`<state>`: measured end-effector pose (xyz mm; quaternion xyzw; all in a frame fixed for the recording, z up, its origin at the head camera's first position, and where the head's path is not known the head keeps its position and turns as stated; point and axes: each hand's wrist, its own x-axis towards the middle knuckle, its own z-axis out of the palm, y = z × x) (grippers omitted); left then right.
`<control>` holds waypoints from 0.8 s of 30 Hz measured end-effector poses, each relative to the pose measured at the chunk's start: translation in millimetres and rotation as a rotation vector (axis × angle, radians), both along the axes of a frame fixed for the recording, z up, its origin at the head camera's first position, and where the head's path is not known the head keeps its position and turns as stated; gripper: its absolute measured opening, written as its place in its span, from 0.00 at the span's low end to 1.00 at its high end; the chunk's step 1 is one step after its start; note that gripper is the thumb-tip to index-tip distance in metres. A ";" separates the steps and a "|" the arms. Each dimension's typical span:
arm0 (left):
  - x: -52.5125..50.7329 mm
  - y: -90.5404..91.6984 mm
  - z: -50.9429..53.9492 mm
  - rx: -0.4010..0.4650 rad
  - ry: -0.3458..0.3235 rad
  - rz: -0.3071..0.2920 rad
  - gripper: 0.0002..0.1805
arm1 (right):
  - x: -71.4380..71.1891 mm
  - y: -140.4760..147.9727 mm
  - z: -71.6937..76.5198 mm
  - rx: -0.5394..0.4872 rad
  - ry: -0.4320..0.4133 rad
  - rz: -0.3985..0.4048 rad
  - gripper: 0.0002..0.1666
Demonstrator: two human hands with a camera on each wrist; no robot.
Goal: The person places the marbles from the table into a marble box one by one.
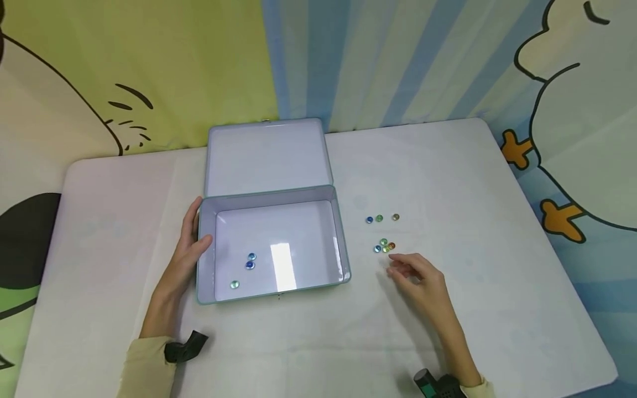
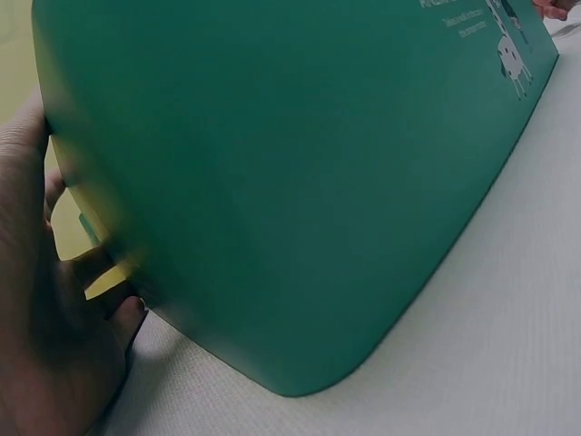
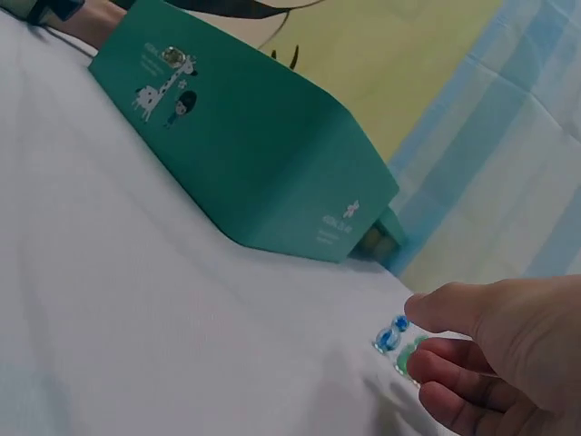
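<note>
My left hand [image 1: 184, 257] grips the left wall of a rectangular tin box [image 1: 343, 243], its thumb over the rim and the fingers along the outside. The box is pale inside and green outside [image 2: 272, 182], and its lid [image 1: 266, 160] lies folded back. Inside are two blue glass marbles [image 1: 250, 265] and a green marble [image 1: 234, 284]. To the right of the box, my right hand [image 1: 420, 282] hovers just beside several loose marbles [image 1: 384, 242] in blue, green and amber. Its fingers are loosely bent, thumb apart from the index, and nothing shows between them.
Behind the near cluster lie a blue marble [image 1: 369, 220], a green one [image 1: 379, 218] and an amber one [image 1: 396, 216]. White cloth covers the table [image 1: 473, 182]. A cartoon-print curtain [image 1: 398, 61] stands along the back edge.
</note>
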<state>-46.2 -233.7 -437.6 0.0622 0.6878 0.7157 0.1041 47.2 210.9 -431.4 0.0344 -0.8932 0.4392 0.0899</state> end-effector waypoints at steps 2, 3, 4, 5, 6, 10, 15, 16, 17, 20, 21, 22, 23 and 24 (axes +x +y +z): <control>0.5 0.0 0.6 0.005 0.004 -0.001 0.41 | -3.0 -3.4 1.9 0.002 0.016 0.008 0.19; 0.9 0.1 0.8 0.007 0.004 -0.002 0.41 | -5.0 -5.0 3.0 0.007 0.026 0.008 0.19; 0.9 0.2 1.0 0.006 0.006 -0.003 0.42 | -7.2 -6.5 4.4 0.012 0.031 0.003 0.19; 1.0 0.2 1.3 0.004 0.006 -0.003 0.42 | -9.5 -7.9 5.6 0.022 0.033 -0.003 0.19; 0.9 0.3 1.4 0.004 0.005 -0.003 0.41 | -11.7 -9.4 6.8 0.037 0.033 -0.009 0.18; 0.4 0.4 1.8 -0.007 0.004 -0.004 0.42 | -21.2 -15.1 9.8 0.120 0.028 -0.012 0.16; -0.1 0.8 0.9 -0.011 0.007 -0.005 0.42 | -30.8 -23.1 8.8 0.270 0.018 -0.022 0.12; -0.1 0.9 0.7 -0.011 0.007 -0.006 0.42 | -31.9 -24.9 8.3 0.303 0.014 -0.027 0.12; -0.1 0.9 0.4 -0.011 0.005 -0.006 0.42 | -32.5 -26.8 7.8 0.333 0.009 -0.033 0.11; 0.0 0.4 -0.2 -0.019 -0.001 -0.006 0.42 | -32.8 -32.1 5.9 0.382 0.004 -0.038 0.10; -0.1 0.1 -0.3 -0.024 -0.003 -0.004 0.42 | -32.7 -33.6 4.6 0.388 0.009 -0.037 0.10; -0.3 -0.1 -0.1 -0.029 -0.004 -0.001 0.42 | -32.5 -35.2 3.9 0.390 0.013 -0.038 0.10; -0.6 -0.4 0.1 -0.034 -0.004 0.001 0.42 | -32.5 -36.6 2.9 0.388 0.021 -0.037 0.11; -1.0 -0.8 0.2 -0.040 -0.003 0.002 0.42 | -32.7 -37.6 1.7 0.387 0.032 -0.036 0.11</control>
